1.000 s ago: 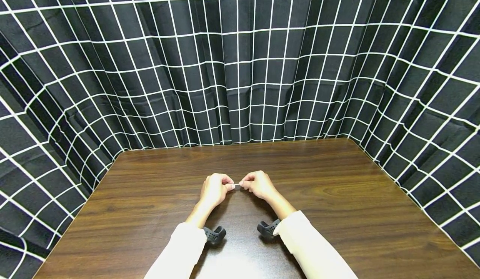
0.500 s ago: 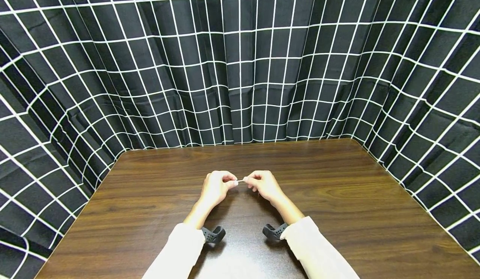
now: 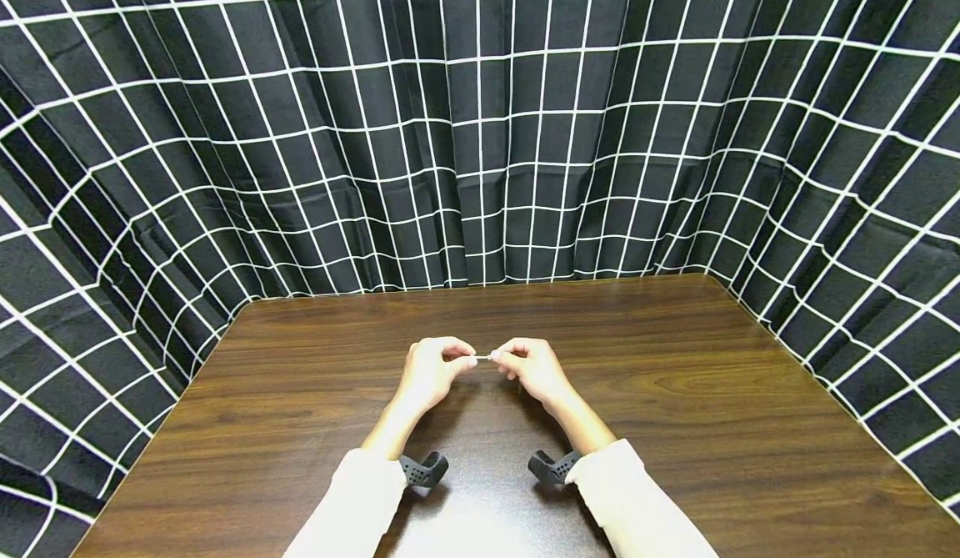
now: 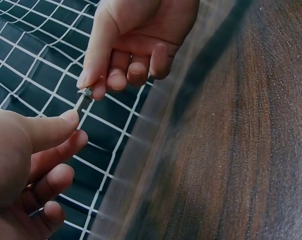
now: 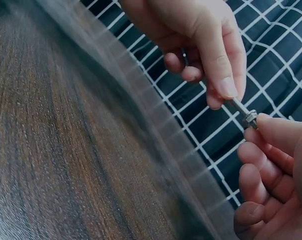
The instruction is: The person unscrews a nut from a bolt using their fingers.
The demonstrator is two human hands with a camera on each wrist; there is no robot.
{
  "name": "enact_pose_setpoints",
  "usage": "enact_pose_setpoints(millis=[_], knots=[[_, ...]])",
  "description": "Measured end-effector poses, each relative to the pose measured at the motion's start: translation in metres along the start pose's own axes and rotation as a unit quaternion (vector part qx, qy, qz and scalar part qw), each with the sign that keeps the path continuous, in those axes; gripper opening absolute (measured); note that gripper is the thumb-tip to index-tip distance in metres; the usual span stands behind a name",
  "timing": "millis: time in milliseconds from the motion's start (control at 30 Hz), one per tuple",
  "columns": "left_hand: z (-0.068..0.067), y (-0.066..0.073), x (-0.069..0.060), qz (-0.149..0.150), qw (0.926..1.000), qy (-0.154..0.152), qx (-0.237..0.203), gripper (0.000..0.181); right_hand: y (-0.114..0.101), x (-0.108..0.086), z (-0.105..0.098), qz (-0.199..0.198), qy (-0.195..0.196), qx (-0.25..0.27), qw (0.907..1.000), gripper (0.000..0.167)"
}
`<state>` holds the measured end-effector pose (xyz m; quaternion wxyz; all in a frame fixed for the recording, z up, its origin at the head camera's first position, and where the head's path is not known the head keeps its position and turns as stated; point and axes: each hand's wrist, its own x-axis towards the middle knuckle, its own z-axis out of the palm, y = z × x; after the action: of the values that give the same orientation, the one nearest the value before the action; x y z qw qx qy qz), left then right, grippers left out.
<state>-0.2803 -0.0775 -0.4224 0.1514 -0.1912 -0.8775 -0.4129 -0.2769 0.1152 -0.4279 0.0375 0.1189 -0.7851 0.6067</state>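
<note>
A small metal bolt is stretched between my two hands above the table. My left hand pinches one end of its shank between thumb and index finger, the other fingers loosely curled. Toward the opposite end sits a hex nut, clearest in the right wrist view. The thumb and index finger of my right hand pinch at this nut. Fingertips hide both ends of the bolt, so I cannot tell how far the nut is threaded on.
Beneath the hands spreads a brown wood-grain table. A black curtain with a white grid surrounds its back and sides. Dark wrist mounts stick out inward at both cuffs, low over the tabletop.
Both hands have moved slightly up and to the right in the head view, bolt between them. The right hand has shifted a bit more, and slightly more of the bolt shows between the fingertips.
</note>
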Motion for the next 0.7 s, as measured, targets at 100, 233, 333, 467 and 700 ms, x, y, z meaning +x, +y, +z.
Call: enact_pose_setpoints(millis=[100, 233, 333, 467, 700], knots=[[-0.002, 0.0, 0.0, 0.004, 0.9999, 0.002, -0.011, 0.008, -0.02, -0.008, 0.0, -0.002, -0.001, 0.005, 1.0, 0.017], [-0.003, 0.002, -0.001, 0.008, 0.9997, 0.004, -0.021, 0.009, -0.032, -0.013, -0.001, -0.001, 0.002, 0.006, 1.0, 0.015], [-0.003, 0.003, -0.002, 0.012, 0.9995, 0.007, -0.028, 0.009, -0.019, -0.008, 0.0, -0.005, 0.009, 0.007, 0.9999, 0.015], [-0.003, 0.003, -0.003, 0.012, 0.9993, 0.014, -0.032, 0.009, -0.004, -0.003, 0.002, -0.012, 0.02, 0.007, 0.9997, 0.014], [-0.004, 0.002, -0.006, 0.017, 0.9992, 0.011, -0.034, 0.009, -0.002, -0.004, 0.005, 0.016, 0.011, 0.005, 0.9998, 0.03]])
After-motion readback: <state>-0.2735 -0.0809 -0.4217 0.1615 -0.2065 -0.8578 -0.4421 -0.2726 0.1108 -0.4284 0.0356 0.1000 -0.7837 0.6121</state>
